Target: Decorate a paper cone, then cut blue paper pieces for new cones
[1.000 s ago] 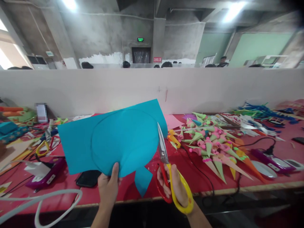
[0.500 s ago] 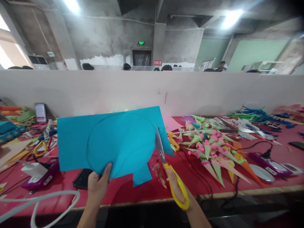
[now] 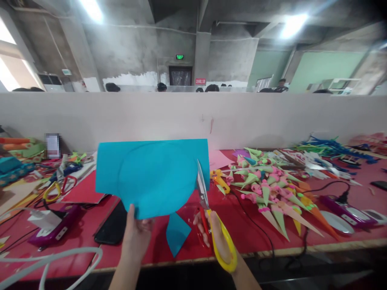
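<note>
My left hand grips the lower edge of a turquoise paper sheet and holds it upright above the red table. A circle outline is drawn on the sheet. My right hand is closed in the red and yellow handles of scissors, whose blades point up into the sheet's right edge along the curve. A cut-off turquoise scrap hangs or lies just below the sheet, between my hands.
A heap of green, pink and orange paper cones lies to the right. A black phone, purple glue guns, cables and another pair of scissors lie around. A grey partition backs the table; people sit beyond it.
The sheet has been turned and shifted right, so its top edge is level. The scissors have cut further along the curve, and the scrap now sits lower, apart from the sheet.
</note>
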Demonstrator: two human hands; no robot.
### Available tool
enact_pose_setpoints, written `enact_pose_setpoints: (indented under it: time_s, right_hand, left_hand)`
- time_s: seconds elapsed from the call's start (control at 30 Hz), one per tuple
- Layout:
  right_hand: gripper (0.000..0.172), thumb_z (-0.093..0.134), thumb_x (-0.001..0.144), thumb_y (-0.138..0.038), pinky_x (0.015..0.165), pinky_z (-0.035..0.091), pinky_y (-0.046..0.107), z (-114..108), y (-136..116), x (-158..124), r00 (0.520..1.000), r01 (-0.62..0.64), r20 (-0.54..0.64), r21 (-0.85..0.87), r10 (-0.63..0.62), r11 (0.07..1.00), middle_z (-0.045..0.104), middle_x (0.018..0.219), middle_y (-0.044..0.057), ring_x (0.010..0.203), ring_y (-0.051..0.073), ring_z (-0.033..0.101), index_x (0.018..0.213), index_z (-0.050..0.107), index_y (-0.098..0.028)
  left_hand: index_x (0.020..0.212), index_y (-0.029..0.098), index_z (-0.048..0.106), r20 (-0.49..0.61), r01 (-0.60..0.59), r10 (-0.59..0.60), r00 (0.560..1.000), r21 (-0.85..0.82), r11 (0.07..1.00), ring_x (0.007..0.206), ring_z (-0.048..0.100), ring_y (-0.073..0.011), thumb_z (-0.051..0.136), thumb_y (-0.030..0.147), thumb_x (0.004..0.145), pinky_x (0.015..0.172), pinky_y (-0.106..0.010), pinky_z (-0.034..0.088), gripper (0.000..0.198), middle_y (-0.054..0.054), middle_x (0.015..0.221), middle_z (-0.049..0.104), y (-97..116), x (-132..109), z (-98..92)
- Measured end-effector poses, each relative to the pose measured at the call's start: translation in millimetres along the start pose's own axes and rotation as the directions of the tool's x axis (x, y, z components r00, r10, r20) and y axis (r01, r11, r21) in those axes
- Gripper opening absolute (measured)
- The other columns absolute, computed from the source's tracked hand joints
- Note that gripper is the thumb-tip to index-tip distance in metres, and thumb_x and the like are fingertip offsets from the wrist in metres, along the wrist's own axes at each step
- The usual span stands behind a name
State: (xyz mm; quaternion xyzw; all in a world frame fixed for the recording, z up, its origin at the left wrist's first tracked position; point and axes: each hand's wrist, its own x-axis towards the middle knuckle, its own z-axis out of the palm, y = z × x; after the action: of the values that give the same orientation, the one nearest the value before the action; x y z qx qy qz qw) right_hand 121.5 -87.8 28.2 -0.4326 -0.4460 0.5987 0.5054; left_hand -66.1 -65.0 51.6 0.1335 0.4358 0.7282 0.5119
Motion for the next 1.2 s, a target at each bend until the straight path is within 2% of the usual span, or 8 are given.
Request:
enact_pose_setpoints:
  time_s: [0.1,0.2,0.3,0.6,0.7,0.77,0.9,1.2]
  right_hand:
    - [0.060,0.029,0.073,-0.071,0.034,0.023,0.014,4.5,0.4,-0.6,1.000,-0.006,0.008,-0.011,0.006,1.000,0.036,0.052,-0.006,0.036,0.002,0.028,0.073,0.051,-0.015]
    - [0.060,0.030,0.073,-0.070,0.034,0.023,0.015,6.7,-0.1,-2.2,1.000,-0.007,0.006,-0.021,0.007,1.000,0.037,0.053,-0.006,0.036,0.002,0.029,0.073,0.051,-0.015]
    - [0.058,0.031,0.074,-0.069,0.034,0.022,0.015,5.9,1.0,-4.1,1.000,-0.018,-0.005,-0.018,0.018,1.000,0.037,0.053,-0.006,0.036,0.002,0.029,0.072,0.052,-0.015]
    - [0.055,0.045,0.065,-0.070,0.038,0.024,0.018,1.6,15.3,3.0,0.995,0.056,0.074,0.078,-0.062,0.995,0.041,0.063,-0.003,0.043,0.004,0.030,0.076,0.054,-0.017]
    - [0.054,0.047,0.061,-0.072,0.039,0.026,0.021,1.6,10.9,3.3,0.992,0.091,0.075,0.092,-0.098,0.992,0.044,0.065,0.000,0.046,0.007,0.033,0.074,0.054,-0.020]
    - [0.054,0.047,0.060,-0.072,0.039,0.026,0.021,2.0,7.0,2.4,0.991,0.092,0.086,0.104,-0.101,0.990,0.043,0.064,-0.001,0.046,0.007,0.033,0.074,0.053,-0.020]
    - [0.054,0.042,0.066,-0.072,0.041,0.024,0.019,4.9,3.0,1.5,0.983,0.051,0.163,0.203,-0.085,0.978,0.034,0.053,-0.005,0.043,0.006,0.026,0.075,0.049,-0.019]
    - [0.053,0.037,0.072,-0.068,0.035,0.021,0.018,7.3,-0.6,-2.4,0.990,0.061,0.109,0.249,-0.091,0.967,0.032,0.050,-0.006,0.036,0.003,0.022,0.069,0.049,-0.017]
  left_hand:
    - [0.055,0.018,0.046,0.138,0.245,-0.228,0.964,-0.114,0.963,0.048,0.052,-0.0081,0.066,0.038,0.061,0.045,-0.019,0.043,0.029,0.005,0.050,0.053,-16.5,-10.6,12.3]
    - [0.054,0.018,0.042,0.201,0.314,-0.312,0.929,0.023,0.949,0.040,0.044,-0.0059,0.071,0.041,0.055,0.037,-0.017,0.034,0.037,0.007,0.043,0.044,-32.3,-16.4,20.6]
    - [0.055,0.018,0.042,0.161,0.202,-0.224,0.961,0.142,0.969,0.033,0.034,-0.0039,0.072,0.042,0.054,0.037,-0.017,0.029,0.038,0.010,0.035,0.036,-41.1,-15.6,25.0]
    - [0.051,0.018,0.049,0.202,-0.154,0.123,0.972,0.143,0.978,0.044,0.046,-0.0082,0.063,0.039,0.068,0.047,-0.019,0.039,0.030,0.005,0.042,0.048,-43.8,-8.2,18.2]
    - [0.064,0.018,0.059,0.157,-0.271,0.238,0.959,0.249,0.930,0.073,0.060,-0.0150,0.063,0.036,0.068,0.065,-0.021,0.047,0.019,-0.001,0.062,0.062,-38.0,-3.9,15.3]
    - [0.079,0.019,0.063,0.156,-0.332,0.296,0.942,0.333,0.883,0.100,0.056,-0.0178,0.063,0.035,0.069,0.086,-0.023,0.042,0.019,-0.004,0.083,0.067,-32.1,-0.6,14.3]
    - [0.097,0.019,0.063,0.235,-0.410,0.336,0.912,0.498,0.765,0.118,0.043,-0.0206,0.059,0.036,0.071,0.102,-0.030,0.029,0.031,-0.007,0.108,0.063,-23.0,4.1,12.8]
    - [0.098,0.020,0.064,0.299,-0.455,0.343,0.890,0.578,0.677,0.120,0.041,-0.0264,0.057,0.041,0.069,0.101,-0.038,0.033,0.037,-0.007,0.109,0.063,-17.4,2.4,5.8]
